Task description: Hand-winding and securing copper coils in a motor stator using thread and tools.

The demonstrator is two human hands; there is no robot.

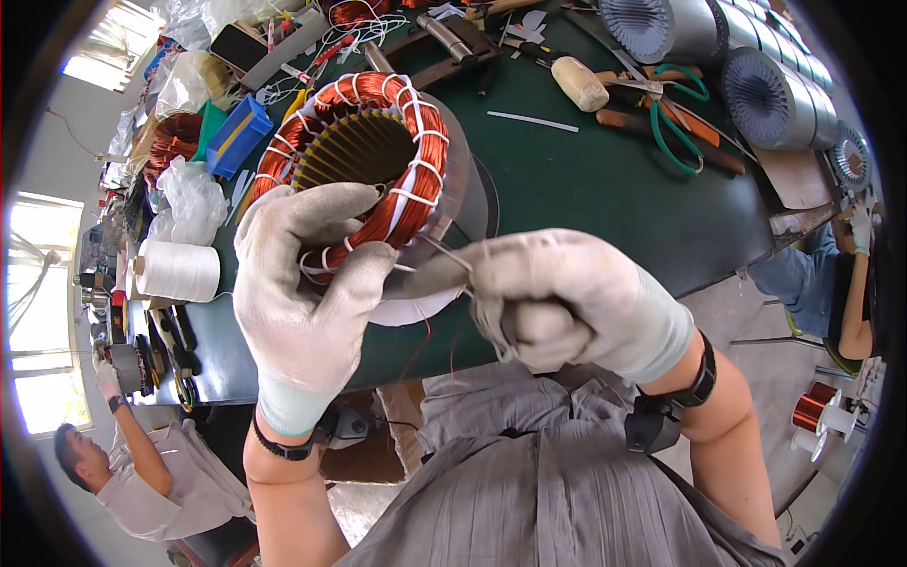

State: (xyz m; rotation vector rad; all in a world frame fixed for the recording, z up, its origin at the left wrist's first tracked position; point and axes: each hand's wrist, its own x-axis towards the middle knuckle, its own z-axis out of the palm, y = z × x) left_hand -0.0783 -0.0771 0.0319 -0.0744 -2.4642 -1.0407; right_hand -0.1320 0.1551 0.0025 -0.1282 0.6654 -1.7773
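Note:
A motor stator (463, 170) stands on the bench, its end ring of copper winding (430, 156) bound at intervals with white lacing cord. My gloved left hand (298, 283) is closed over the near-left part of the winding, fingers inside the ring and thumb on its outer side. My gloved right hand (553, 298) makes a fist just right of the ring. From the winding a length of white cord (449, 253) runs into that fist. The right fingers are slightly blurred, and the cord's end is hidden among them. Thin red wires hang below the stator.
Scissors with green handles (675, 118), a wooden-headed mallet (578, 83) and other hand tools lie at the back right. More stators (770, 99) line the right edge. A white cord spool (178, 271) and a blue bin (238, 137) sit left. Other people work at both sides.

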